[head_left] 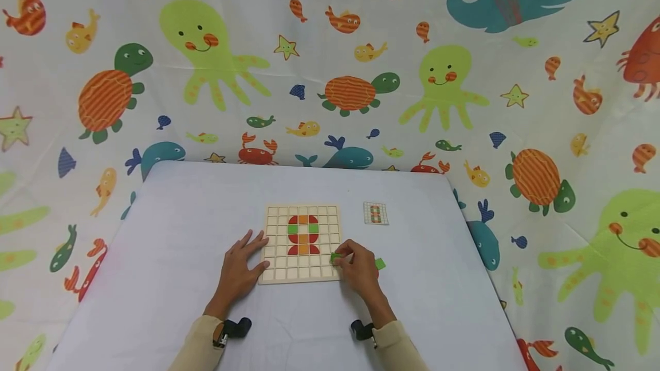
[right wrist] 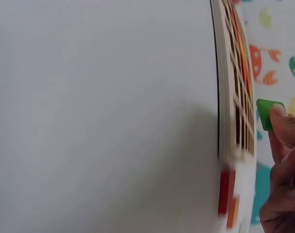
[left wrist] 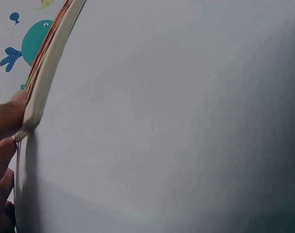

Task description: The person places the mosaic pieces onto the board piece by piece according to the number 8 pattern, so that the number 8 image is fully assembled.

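Observation:
A light wooden grid board [head_left: 275, 272] lies on the white table, with red, orange and green tiles [head_left: 303, 249] forming a figure in its cells. My left hand [head_left: 236, 271] rests at the board's left edge with fingers spread and touching the rim. At the right edge, my right hand [head_left: 359, 269] pinches a green tile [right wrist: 265, 112] between thumb and finger, held up beside the board in the right wrist view. A small card [head_left: 368, 214] printed with a similar figure in a grid lies to the right behind the board.
Partly hidden by the right hand, a loose green tile [head_left: 380, 263] and a red piece [head_left: 378, 273] lie on the table. The right wrist view shows a red block [right wrist: 226, 192] and an orange block [right wrist: 233, 212] past the board's corner. A sea-animal cloth [head_left: 309, 73] hangs behind.

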Motion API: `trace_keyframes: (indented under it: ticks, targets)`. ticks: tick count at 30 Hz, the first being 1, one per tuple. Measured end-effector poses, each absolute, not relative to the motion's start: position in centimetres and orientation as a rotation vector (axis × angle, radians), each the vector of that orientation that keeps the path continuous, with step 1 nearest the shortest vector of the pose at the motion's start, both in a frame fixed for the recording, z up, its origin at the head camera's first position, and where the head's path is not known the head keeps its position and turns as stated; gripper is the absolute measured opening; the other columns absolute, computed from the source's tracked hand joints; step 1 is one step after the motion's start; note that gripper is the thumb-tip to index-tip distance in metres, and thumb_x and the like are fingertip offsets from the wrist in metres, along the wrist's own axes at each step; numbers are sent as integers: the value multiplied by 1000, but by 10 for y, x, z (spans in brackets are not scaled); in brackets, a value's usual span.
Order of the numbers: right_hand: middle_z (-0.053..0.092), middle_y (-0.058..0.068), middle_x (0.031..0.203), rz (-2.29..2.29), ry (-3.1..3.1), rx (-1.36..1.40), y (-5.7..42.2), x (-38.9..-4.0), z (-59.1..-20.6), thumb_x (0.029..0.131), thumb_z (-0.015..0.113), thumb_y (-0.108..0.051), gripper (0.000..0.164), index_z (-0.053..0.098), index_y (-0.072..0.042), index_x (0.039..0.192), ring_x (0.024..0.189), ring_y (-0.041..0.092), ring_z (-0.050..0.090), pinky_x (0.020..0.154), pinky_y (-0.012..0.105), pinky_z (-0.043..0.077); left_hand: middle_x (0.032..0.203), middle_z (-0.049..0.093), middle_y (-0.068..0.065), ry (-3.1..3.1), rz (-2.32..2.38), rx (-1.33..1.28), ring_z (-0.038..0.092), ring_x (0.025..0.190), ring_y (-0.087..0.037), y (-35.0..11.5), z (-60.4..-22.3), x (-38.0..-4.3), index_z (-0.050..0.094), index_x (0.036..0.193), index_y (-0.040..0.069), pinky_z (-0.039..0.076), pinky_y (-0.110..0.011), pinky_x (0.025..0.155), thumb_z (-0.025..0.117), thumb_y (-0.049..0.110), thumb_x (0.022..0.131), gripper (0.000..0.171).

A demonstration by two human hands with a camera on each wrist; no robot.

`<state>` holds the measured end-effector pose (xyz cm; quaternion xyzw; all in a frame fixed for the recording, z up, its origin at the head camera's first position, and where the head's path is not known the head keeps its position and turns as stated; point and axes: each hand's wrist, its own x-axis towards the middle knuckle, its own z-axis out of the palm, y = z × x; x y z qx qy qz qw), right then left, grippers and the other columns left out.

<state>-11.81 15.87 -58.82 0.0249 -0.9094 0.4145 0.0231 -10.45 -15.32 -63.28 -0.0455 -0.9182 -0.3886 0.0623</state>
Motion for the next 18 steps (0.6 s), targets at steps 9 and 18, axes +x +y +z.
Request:
trace_keyframes:
  ticks: [9,18]
  targets:
    - [71,-8,83,1436,-2825,107,96,-115,-588,87,87,-14,14,77,-21,94,71,5,55,60,21,44,163,52,-11,-2778,-1173,-138,33,159,-43,-156,-635,-105,63,148,11,23,-68,127,82,16,91,60]
    - [60,-14,76,1194,-2935,45,64,-122,-597,86,88,-20,14,75,-22,89,71,3,51,58,23,38,163,52,-11,-2775,-1172,-140,34,159,-43,-155,-632,-104,63,147,10,23,-68,127,81,16,91,59]
